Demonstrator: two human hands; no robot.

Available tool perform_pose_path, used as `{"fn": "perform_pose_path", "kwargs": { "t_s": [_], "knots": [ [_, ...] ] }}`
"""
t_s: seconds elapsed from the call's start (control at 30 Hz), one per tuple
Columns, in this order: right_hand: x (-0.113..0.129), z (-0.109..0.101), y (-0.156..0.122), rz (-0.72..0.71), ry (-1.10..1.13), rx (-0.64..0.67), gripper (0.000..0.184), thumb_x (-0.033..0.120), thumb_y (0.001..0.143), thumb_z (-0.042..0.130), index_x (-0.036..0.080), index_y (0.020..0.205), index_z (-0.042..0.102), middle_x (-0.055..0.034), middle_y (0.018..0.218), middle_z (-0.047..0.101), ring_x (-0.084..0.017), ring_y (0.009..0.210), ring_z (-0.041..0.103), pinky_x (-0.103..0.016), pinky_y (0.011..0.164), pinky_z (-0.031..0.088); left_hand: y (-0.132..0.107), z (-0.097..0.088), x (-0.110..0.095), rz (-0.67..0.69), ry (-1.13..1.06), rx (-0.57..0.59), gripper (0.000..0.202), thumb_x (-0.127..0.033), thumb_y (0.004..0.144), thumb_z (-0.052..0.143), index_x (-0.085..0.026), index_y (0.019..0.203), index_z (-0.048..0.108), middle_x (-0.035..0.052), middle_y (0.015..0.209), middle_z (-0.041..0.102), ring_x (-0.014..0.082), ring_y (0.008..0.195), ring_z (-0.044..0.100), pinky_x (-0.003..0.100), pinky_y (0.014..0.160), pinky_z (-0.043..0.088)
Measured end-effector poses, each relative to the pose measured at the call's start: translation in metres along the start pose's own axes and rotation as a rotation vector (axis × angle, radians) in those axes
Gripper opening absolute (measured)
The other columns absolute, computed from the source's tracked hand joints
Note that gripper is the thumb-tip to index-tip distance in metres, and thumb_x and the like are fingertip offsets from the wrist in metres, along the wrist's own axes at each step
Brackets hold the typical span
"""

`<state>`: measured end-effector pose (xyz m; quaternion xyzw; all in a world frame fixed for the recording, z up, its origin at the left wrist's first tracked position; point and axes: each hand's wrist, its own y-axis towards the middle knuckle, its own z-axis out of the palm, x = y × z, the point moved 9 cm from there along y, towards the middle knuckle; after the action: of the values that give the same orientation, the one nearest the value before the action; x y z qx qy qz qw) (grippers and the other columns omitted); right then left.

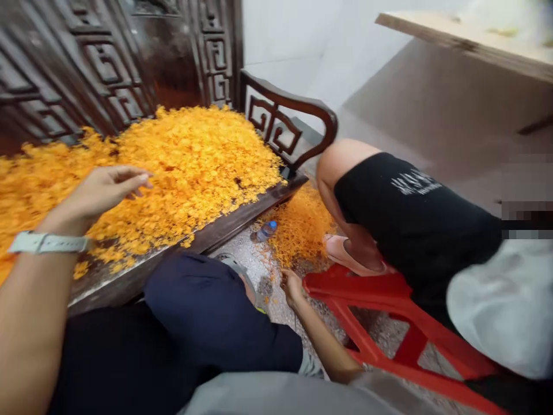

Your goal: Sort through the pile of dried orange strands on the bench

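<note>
Over a wide heap of orange artificial flower pieces [194, 155] on the carved wooden bench, my left hand [114, 187] hovers with its fingers loosely stretched and the thumb a little apart. Nothing shows between them. A pale watch strap circles that wrist. Low beside my knee, my right hand [292, 287] has its fingers curled together close above the speckled floor. What they hold, if anything, is too small and blurred to make out. Just beyond it lies a stringy orange pile [300, 230] on the floor.
A bottle with a blue cap [266, 231] stands on the floor by the bench edge [216, 233]. To my right, another person in black shorts [415, 196] sits near a red plastic stool [363, 288]. A tabletop [475, 43] juts in at upper right.
</note>
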<state>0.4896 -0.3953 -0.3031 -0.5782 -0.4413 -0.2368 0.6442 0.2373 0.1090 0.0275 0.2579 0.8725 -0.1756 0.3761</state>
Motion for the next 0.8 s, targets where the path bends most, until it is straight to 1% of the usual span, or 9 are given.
{"fn": "perform_pose_path", "kwargs": {
  "t_s": [0.1,0.17,0.27,0.4,0.5,0.6,0.63,0.7,0.8],
  "knots": [
    [0.035,0.049,-0.006,-0.160,-0.122,0.093,0.028,0.041,0.095,0.070,0.013,0.094,0.069,-0.0004,0.078,0.064,-0.014,0.066,0.058,-0.029,0.063,0.051,-0.005,-0.060,0.025,0.027,0.245,-0.389,0.044,-0.042,0.089,0.065,-0.010,0.117,0.077,0.0109,0.105,0.079,0.0207,0.090,0.067,0.041,0.098,0.056],
    [0.076,0.096,-0.015,-0.319,-0.171,0.202,0.027,0.042,0.087,0.072,0.015,0.087,0.069,0.0025,0.068,0.058,-0.014,0.060,0.050,-0.028,0.060,0.043,-0.014,-0.087,0.052,-0.026,0.422,-0.510,0.041,-0.038,0.094,0.059,-0.009,0.116,0.078,0.0122,0.107,0.078,0.0219,0.096,0.067,0.041,0.101,0.053],
    [0.137,0.179,-0.048,-0.514,-0.208,0.409,0.030,0.045,0.085,0.070,0.017,0.096,0.071,0.0014,0.073,0.060,-0.015,0.065,0.052,-0.030,0.065,0.044,-0.023,-0.099,0.110,-0.196,0.579,-0.426,0.041,-0.037,0.097,0.058,-0.009,0.121,0.076,0.0150,0.116,0.076,0.0263,0.108,0.066,0.042,0.106,0.049],
    [0.189,0.292,-0.130,-0.776,-0.255,0.805,0.027,0.046,0.095,0.063,0.020,0.101,0.069,0.0000,0.075,0.061,-0.015,0.066,0.055,-0.031,0.067,0.045,-0.039,-0.093,0.174,-0.340,0.674,-0.299,0.050,-0.038,0.089,0.069,-0.012,0.132,0.073,0.0212,0.134,0.067,0.0389,0.128,0.058,0.051,0.111,0.044],
    [0.180,0.367,-0.184,-0.836,-0.468,1.192,0.026,0.045,0.099,0.060,0.020,0.099,0.068,-0.0024,0.083,0.065,-0.017,0.074,0.060,-0.032,0.073,0.048,-0.048,-0.094,0.195,-0.343,0.698,-0.331,0.051,-0.032,0.084,0.073,-0.015,0.132,0.074,0.0230,0.138,0.063,0.0455,0.132,0.054,0.060,0.111,0.040],
    [0.136,0.408,-0.205,-0.737,-0.914,1.538,0.033,0.048,0.098,0.059,0.019,0.087,0.068,-0.0044,0.084,0.068,-0.019,0.079,0.062,-0.033,0.076,0.048,-0.050,-0.101,0.199,-0.324,0.654,-0.380,0.034,-0.028,0.088,0.069,-0.015,0.118,0.078,0.0225,0.131,0.067,0.0441,0.130,0.055,0.062,0.111,0.037],
    [0.124,0.412,-0.204,-0.699,-1.036,1.601,0.036,0.050,0.098,0.058,0.018,0.085,0.068,-0.0051,0.084,0.069,-0.020,0.081,0.063,-0.033,0.078,0.048,-0.049,-0.105,0.198,-0.325,0.623,-0.399,0.029,-0.027,0.090,0.066,-0.015,0.114,0.079,0.0218,0.127,0.069,0.0427,0.128,0.056,0.062,0.111,0.036],
    [0.114,0.417,-0.198,-0.675,-1.153,1.627,0.038,0.052,0.099,0.057,0.017,0.087,0.069,-0.0067,0.089,0.071,-0.022,0.086,0.064,-0.035,0.081,0.048,-0.049,-0.113,0.195,-0.326,0.551,-0.450,0.026,-0.028,0.096,0.060,-0.016,0.110,0.078,0.0196,0.119,0.072,0.0400,0.125,0.057,0.061,0.111,0.035],
    [0.121,0.420,-0.193,-0.748,-1.141,1.573,0.039,0.053,0.099,0.057,0.016,0.098,0.070,-0.0090,0.099,0.073,-0.023,0.092,0.065,-0.035,0.084,0.049,-0.053,-0.124,0.182,-0.331,0.463,-0.551,0.025,-0.030,0.102,0.056,-0.018,0.111,0.075,0.0162,0.115,0.073,0.0362,0.126,0.056,0.057,0.111,0.034]
  ]
}}
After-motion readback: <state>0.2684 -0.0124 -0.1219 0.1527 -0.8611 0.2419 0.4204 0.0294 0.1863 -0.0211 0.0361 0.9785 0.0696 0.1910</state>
